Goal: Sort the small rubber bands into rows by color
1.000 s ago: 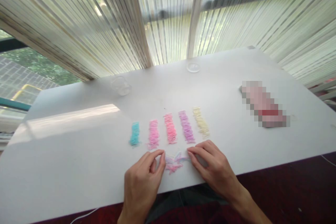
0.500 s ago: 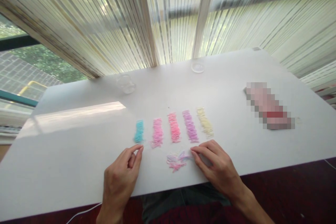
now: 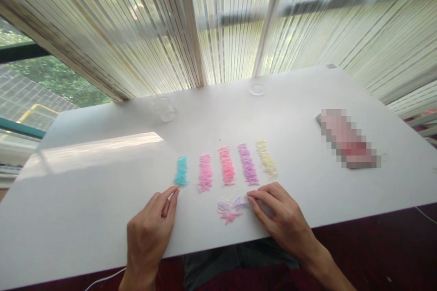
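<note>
My left hand (image 3: 152,232) is closed in a pinch, its fingertips at the near end of a row of blue bands (image 3: 181,171). Whatever lies between those fingertips is too small to make out. To the right of it, thin small bands form separate rows: pink (image 3: 205,173), coral (image 3: 226,166), purple (image 3: 248,164) and pale yellow (image 3: 266,159). My right hand (image 3: 283,211) is also pinched, at the right edge of a loose mixed pile of bands (image 3: 230,209). What its fingertips hold, if anything, does not show.
Toward the back of the white table (image 3: 102,200) stand a clear round container (image 3: 164,110) and a clear round lid (image 3: 257,88). A blurred-out pink flat object (image 3: 348,141) lies at the right. Beyond the far edge hangs a string curtain (image 3: 232,27).
My left hand has moved a little to the left, its fingertips now beside the blue row's near end. My right hand stays by the mixed pile.
</note>
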`<state>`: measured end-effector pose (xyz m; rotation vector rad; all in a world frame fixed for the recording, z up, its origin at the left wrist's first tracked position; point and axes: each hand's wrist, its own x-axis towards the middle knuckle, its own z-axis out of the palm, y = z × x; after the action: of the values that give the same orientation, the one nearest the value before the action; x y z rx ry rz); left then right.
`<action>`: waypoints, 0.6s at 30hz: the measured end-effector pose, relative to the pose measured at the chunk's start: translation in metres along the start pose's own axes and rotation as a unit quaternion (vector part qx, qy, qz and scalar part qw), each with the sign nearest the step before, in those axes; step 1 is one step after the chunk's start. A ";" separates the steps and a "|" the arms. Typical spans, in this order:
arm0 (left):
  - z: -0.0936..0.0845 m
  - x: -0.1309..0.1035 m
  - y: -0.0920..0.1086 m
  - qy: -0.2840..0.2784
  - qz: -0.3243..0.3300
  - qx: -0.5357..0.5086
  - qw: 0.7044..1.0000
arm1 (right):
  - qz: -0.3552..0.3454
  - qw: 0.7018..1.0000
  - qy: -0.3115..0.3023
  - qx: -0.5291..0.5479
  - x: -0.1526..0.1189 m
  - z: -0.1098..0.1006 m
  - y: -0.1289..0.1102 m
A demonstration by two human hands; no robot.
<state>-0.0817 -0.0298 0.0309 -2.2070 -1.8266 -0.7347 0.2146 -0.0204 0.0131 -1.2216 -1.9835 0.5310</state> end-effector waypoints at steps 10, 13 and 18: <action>0.014 0.009 0.052 -0.121 0.067 -0.141 0.980 | -0.084 0.980 -0.143 -0.112 0.036 -0.009 -0.008; 0.016 0.013 0.055 -0.144 0.066 -0.153 0.975 | -0.086 0.976 -0.157 -0.121 0.039 -0.006 -0.008; 0.017 0.012 0.053 -0.180 0.058 -0.159 0.969 | -0.093 0.973 -0.157 -0.141 0.034 0.002 -0.007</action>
<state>-0.0256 -0.0240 0.0311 -2.7860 -1.8120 -0.6788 0.1994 0.0067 0.0297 -1.1539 -2.4821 0.3734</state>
